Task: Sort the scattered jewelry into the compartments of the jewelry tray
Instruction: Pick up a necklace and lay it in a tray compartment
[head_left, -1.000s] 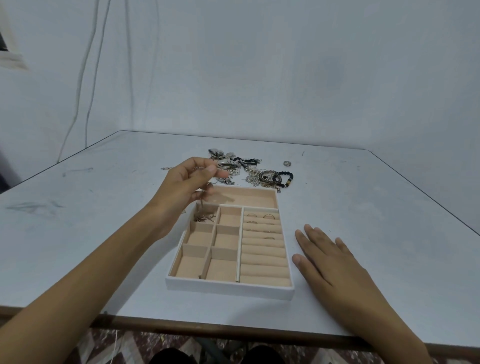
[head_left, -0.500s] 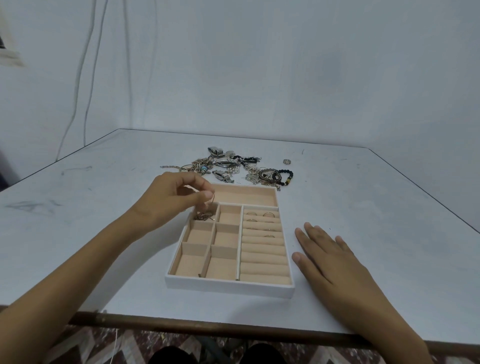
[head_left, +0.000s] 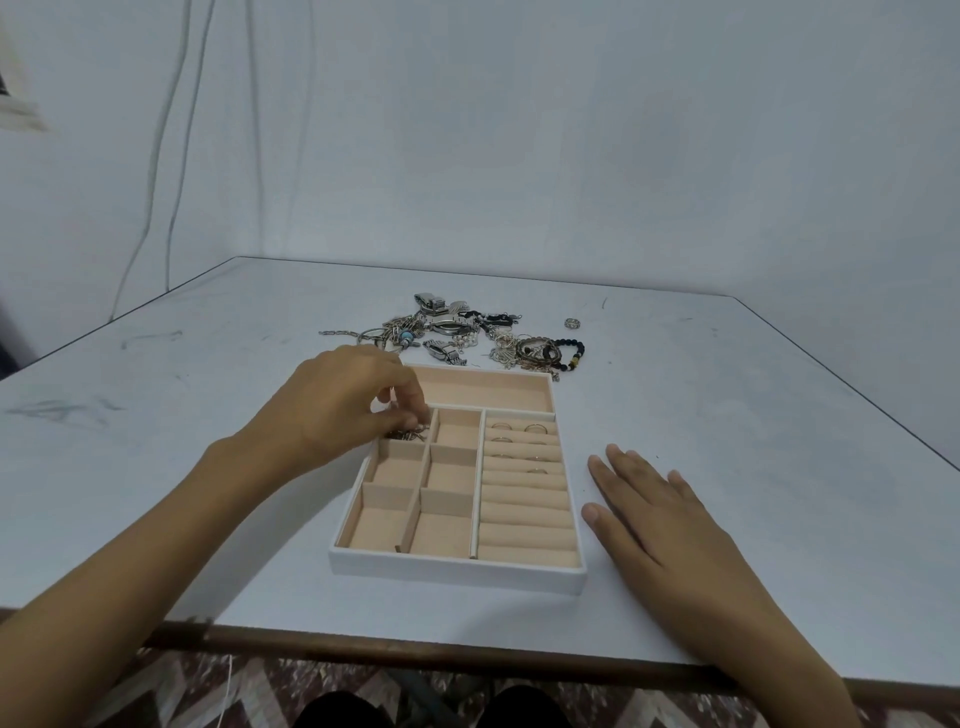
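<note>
so the left hand (head_left: 337, 410), back from the pile (head_left: 467, 332), is lowering pinched earrings (head_left: 410, 435) into the tray's (head_left: 457, 569) far-left small compartment while the right hand (head_left: 660, 514) is lying flat beside it, one more getting sorted

A bare, plain room, most likely in a home rather than a shop or workshop, though nothing settles it. The wall (head_left: 571, 130) is unpainted-looking pale white with no shelves or fittings, only thin cables (head_left: 152, 156) hanging loose down its left part. The worktop (head_left: 727, 415) is a simple white board with grey scuff marks (head_left: 62, 410) and a brown wooden edge (head_left: 415, 647). Below it shows a floor (head_left: 260, 691) of brown and white zigzag tiles. Personal jewelry (head_left: 467, 332) and a small jewelry tray (head_left: 457, 569) suit a domestic setting.
</note>
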